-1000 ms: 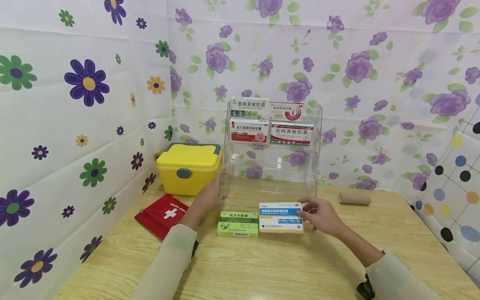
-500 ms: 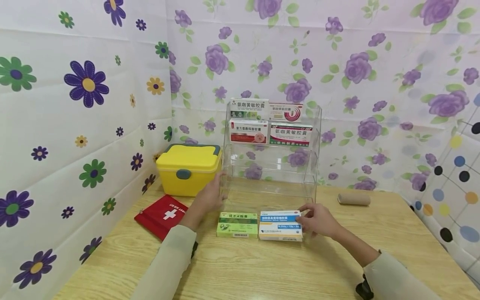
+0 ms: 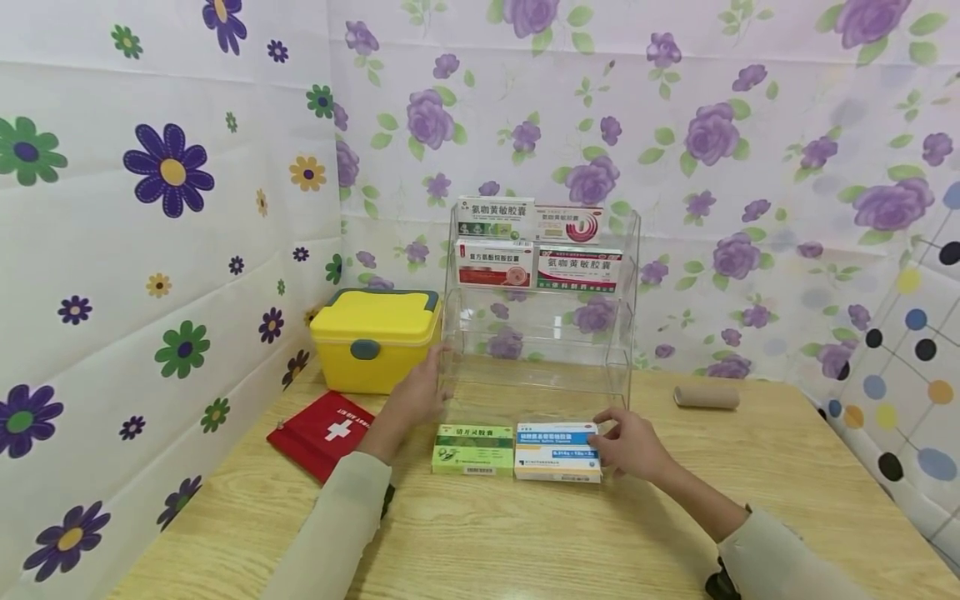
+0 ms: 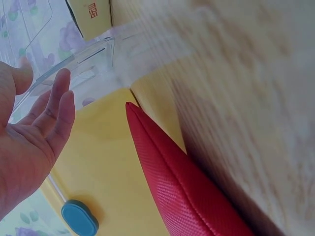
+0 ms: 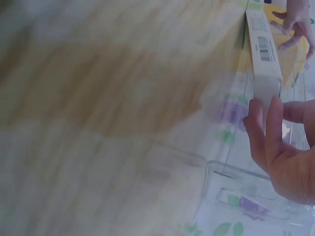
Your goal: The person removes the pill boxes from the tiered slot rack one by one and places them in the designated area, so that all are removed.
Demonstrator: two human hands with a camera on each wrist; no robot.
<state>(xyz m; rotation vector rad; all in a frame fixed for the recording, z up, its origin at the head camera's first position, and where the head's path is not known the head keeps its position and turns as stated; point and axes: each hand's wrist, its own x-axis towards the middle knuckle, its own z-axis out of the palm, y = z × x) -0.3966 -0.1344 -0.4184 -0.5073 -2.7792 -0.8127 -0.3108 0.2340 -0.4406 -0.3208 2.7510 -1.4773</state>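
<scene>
Right hand (image 3: 633, 446): closed on the right end of the white-and-blue box (image 3: 557, 450), which is pinched between thumb and fingers.
Left hand (image 3: 416, 393): held with loose, parted fingers by the left side of the clear rack (image 3: 540, 317), left of centre; firm contact cannot be confirmed.
Front pair: the white-and-blue box is placed at lower centre, just right of the green box (image 3: 472, 450); whether they are carried by the lowest tier or by the worktop (image 3: 480, 533) cannot be told.
Done: four boxes are seated in the rack's upper half, the white-and-green box (image 3: 495, 218) and red-swirl box (image 3: 567, 223) above, the white-and-red box (image 3: 495, 264) and green-banded box (image 3: 577, 268) below.
Left: the white-and-blue box is judged nearly settled, its release not yet made; whether the tiers between are to be used cannot be told.
Surroundings: the yellow case (image 3: 375, 350) and red pouch (image 3: 330, 437) are seen left of centre, the cardboard tube (image 3: 707, 397) at right.
</scene>
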